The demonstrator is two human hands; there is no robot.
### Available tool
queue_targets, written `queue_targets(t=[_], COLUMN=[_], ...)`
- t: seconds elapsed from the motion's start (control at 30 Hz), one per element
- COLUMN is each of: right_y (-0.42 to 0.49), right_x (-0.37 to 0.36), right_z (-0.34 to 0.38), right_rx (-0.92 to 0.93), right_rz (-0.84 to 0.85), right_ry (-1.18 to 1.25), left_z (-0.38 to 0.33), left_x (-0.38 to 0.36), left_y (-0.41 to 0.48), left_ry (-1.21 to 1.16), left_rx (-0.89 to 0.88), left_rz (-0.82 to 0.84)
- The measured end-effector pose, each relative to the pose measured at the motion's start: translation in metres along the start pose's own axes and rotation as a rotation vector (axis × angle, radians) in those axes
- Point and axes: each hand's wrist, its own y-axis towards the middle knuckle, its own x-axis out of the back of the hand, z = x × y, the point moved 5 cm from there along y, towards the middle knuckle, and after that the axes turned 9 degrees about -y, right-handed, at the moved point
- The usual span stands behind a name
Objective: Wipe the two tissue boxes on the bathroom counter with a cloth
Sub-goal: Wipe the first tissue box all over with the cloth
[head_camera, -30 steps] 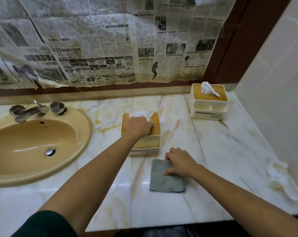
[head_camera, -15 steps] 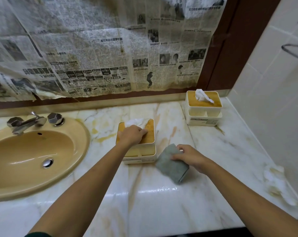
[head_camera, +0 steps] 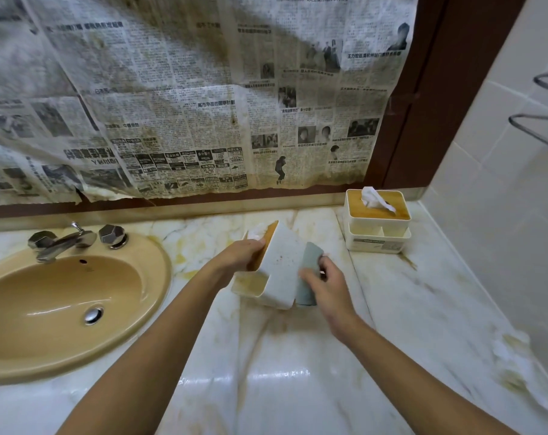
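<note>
I am tipping the first tissue box [head_camera: 282,271] toward the sink [head_camera: 62,309], just to the right of it. My left hand [head_camera: 244,255] is curling over the edge of its wooden lid and gripping it. My right hand [head_camera: 326,287] is pinching the grey cloth [head_camera: 307,274] with bent fingers and pressing it on the box's pale, spotty side. I am thinking about what could go wrong. I am only holding the box by 1 edge, so a hard push with the cloth could be knocking it out of my grip and sliding it toward the sink. The lid is leaning over, so it might be coming loose, and the white tissue poking out could be falling out. I cannot tell if the box's low corner is touching the counter [head_camera: 297,372]. The counter is looking shiny and smooth, so I am guessing it is slippery. It is pale marble with yellow stains. The second tissue box [head_camera: 376,227] is sitting upright far to the right of the sink, at the back, not yet wiped as far as I can judge. Crumpled white paper [head_camera: 517,356] is lying even farther right of the sink, by the tiled wall [head_camera: 501,215]. Old newspaper [head_camera: 187,105] is hanging behind the sink, above the tap [head_camera: 62,240].
</note>
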Motion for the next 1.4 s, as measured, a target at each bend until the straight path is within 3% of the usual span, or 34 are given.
queue_targets(t=[0.27, 0.37, 0.43, 0.63, 0.8, 0.93, 1.13, 1.4], right_y=[-0.030, -0.023, -0.009, 0.047, 0.006, -0.017, 0.030, -0.024], right_x=[-0.033, -0.028, -0.024, -0.011, -0.026, -0.030, -0.018, -0.039], right_z=[0.018, 0.019, 0.019, 0.029, 0.023, 0.006, 0.018, -0.001], right_rx=[0.656, 0.871, 0.873, 0.604, 0.784, 0.846, 0.582, 0.841], right_rz=[0.146, 0.108, 0.077, 0.065, 0.198, 0.321, 0.130, 0.230], right_ry=[-0.581, -0.793, -0.844, -0.856, -1.049, -1.173, -1.062, -1.189], left_z=[-0.019, -0.019, -0.016, -0.014, -0.017, -0.015, -0.014, -0.023], left_x=[-0.011, -0.008, -0.007, -0.017, -0.008, -0.008, -0.019, -0.008], left_y=[-0.010, -0.011, -0.016, -0.031, -0.025, -0.026, -0.025, -0.015], left_ry=[-0.066, -0.107, -0.077, -0.073, -0.094, -0.135, -0.126, -0.135], left_rx=[-0.025, -0.003, 0.012, 0.075, 0.034, 0.014, -0.035, -0.044], left_rz=[0.044, 0.042, 0.024, 0.078, 0.038, 0.098, 0.165, 0.204])
